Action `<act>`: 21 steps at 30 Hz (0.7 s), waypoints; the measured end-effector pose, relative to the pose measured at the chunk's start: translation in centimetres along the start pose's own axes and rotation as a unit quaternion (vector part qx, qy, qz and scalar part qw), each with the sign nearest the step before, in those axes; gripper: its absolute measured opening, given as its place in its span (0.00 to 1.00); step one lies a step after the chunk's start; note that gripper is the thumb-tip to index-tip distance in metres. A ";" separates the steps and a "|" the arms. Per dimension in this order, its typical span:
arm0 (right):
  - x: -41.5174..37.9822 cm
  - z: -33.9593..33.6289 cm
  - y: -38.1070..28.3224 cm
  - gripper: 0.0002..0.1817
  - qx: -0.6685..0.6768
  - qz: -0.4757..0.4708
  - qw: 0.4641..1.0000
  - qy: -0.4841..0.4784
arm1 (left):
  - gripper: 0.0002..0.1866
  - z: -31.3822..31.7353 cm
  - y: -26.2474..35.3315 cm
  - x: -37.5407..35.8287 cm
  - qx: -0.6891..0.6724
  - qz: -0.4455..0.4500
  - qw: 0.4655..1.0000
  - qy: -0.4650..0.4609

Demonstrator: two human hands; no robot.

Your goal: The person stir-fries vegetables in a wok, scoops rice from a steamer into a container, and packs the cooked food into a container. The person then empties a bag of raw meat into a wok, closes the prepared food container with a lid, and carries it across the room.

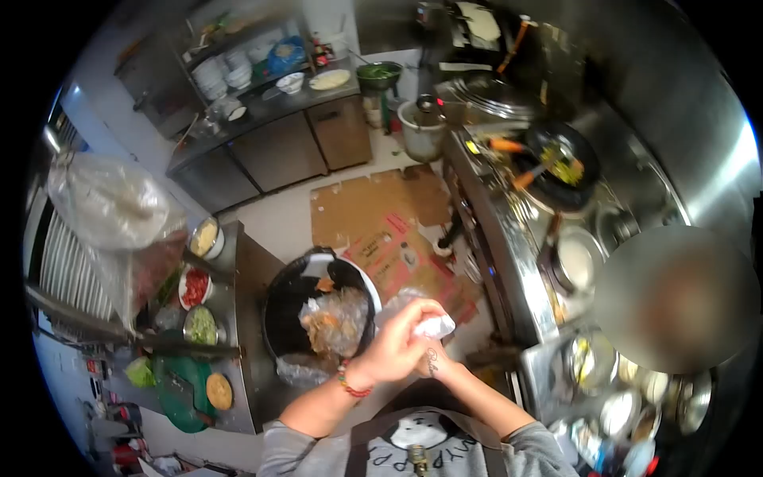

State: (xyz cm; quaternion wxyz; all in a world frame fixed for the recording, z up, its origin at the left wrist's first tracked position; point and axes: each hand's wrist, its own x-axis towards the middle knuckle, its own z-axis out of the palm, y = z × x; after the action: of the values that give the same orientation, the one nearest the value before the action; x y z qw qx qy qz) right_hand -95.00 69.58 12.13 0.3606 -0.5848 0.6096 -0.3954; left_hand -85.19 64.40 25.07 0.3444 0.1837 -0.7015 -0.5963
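Wad (436,326), white | between curled left hand (401,340) and right hand (432,359)

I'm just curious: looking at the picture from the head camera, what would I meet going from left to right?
Hanging plastic bag → bowl of red food → black trash bin → the person's left hand → black wok → metal bowl at the far right.

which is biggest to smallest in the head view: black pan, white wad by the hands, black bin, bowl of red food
1. Black bin
2. Black pan
3. Bowl of red food
Unsure: white wad, partly covered and nearer the camera.
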 end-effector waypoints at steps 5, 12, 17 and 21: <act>14.8 -3.0 2.8 0.20 -0.054 0.019 0.985 -0.162 | 0.20 -8.5 -4.0 9.0 -0.044 -0.080 0.993 0.077; 34.9 -3.2 10.7 0.09 0.080 0.228 0.970 -0.005 | 0.30 -21.6 -11.1 8.7 0.080 -0.190 0.957 0.202; 47.1 -7.6 6.1 0.14 0.191 0.230 0.954 0.039 | 0.25 -23.1 -21.8 7.0 -0.022 -0.339 0.936 0.097; 56.1 -9.4 9.6 0.14 0.289 0.151 0.942 0.085 | 0.25 -28.6 -25.9 9.1 0.014 -0.414 0.893 0.173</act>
State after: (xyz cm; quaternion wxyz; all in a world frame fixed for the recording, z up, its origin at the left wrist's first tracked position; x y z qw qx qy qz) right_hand -110.75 14.21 8.71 0.5163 -0.3213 0.5787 -0.5434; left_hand -75.40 32.24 3.99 0.1792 0.5626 -0.4993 -0.6341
